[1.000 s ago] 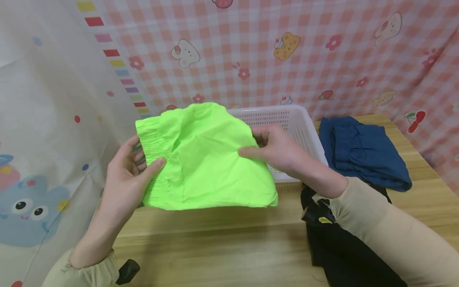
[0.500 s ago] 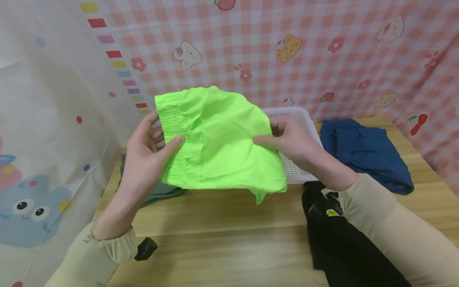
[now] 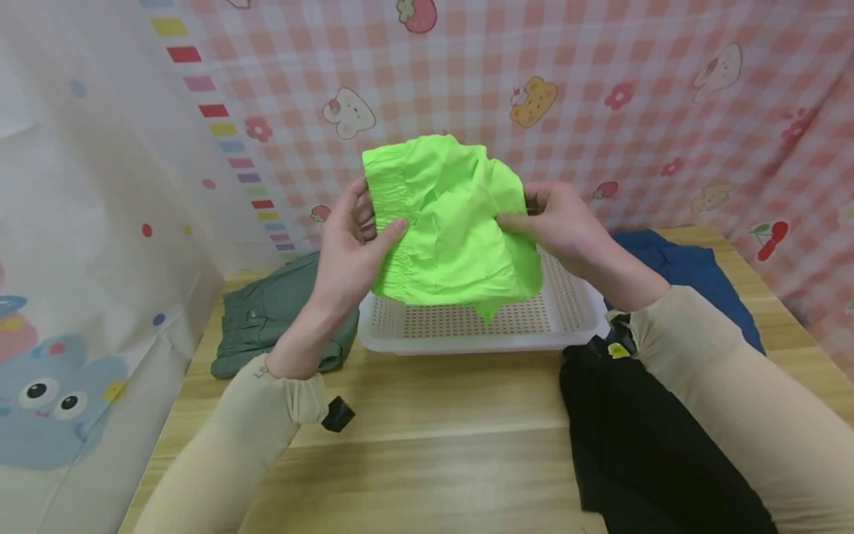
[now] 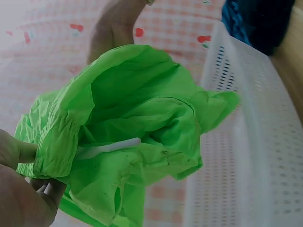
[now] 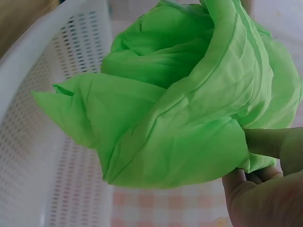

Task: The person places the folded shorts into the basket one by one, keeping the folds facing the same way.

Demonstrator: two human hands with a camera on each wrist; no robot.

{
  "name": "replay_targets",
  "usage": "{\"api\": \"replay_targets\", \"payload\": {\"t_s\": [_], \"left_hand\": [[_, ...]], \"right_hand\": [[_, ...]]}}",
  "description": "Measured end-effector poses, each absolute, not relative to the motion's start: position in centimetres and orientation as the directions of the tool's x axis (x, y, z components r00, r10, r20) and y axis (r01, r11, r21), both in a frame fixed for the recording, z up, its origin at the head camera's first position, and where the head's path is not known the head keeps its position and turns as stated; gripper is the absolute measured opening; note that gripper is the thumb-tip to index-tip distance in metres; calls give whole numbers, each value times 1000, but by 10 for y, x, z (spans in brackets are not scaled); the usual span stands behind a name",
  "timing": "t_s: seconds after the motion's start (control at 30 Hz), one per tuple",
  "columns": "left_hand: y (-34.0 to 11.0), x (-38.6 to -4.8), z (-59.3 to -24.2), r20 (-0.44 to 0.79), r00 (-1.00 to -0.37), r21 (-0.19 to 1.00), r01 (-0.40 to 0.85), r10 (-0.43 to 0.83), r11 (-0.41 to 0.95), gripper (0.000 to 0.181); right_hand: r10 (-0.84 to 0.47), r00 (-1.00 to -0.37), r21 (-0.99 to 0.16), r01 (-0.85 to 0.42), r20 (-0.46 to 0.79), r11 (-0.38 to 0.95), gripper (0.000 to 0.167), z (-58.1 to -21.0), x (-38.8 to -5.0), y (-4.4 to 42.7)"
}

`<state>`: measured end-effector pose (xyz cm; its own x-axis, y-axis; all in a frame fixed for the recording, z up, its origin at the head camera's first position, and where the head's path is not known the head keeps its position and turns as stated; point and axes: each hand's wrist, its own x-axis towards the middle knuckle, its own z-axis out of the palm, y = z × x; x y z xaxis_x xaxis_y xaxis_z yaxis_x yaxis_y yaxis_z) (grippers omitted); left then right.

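Observation:
Folded neon green shorts (image 3: pixel 454 222) with a gathered elastic waistband hang in the air above a white plastic basket (image 3: pixel 460 343). My left hand (image 3: pixel 350 256) grips the waistband side, thumb in front and fingers behind. At the opposite edge my right hand (image 3: pixel 567 226) pinches the cloth between thumb and fingers. In the left wrist view the shorts (image 4: pixel 137 109) bulge open underneath, and a white strip (image 4: pixel 111 146) shows among the folds. A pointed corner of the shorts (image 5: pixel 66 104) sticks out in the right wrist view, beside the basket wall (image 5: pixel 80 42).
Left of the basket lies a folded grey-green garment (image 3: pixel 267 315). Behind my right forearm is a folded blue garment (image 3: pixel 700 274). A black garment (image 3: pixel 640 445) spreads along the right front of the wooden table (image 3: pixel 427 445). A pink checked curtain (image 3: pixel 440 74) stands behind.
Both hands have carried the green shorts up and to the right, from the basket's left side to above it. The grey-green garment and more of the basket have come into view.

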<state>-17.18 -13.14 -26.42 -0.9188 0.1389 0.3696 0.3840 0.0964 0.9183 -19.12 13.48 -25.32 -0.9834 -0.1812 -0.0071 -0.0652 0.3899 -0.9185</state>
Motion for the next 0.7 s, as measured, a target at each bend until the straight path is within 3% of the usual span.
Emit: {"api": "replay_targets", "payload": {"t_s": [0.53, 0.7], "left_hand": [[-131, -213, -311, 83, -982, 986, 106, 171, 132, 65], [-130, -220, -320, -36, -984, 972, 6, 176, 236, 67]], "right_hand": [[-280, -918, -860, 112, -282, 498, 49, -294, -239, 125], [-294, -883, -837, 175, -366, 518, 52, -304, -250, 122]]}}
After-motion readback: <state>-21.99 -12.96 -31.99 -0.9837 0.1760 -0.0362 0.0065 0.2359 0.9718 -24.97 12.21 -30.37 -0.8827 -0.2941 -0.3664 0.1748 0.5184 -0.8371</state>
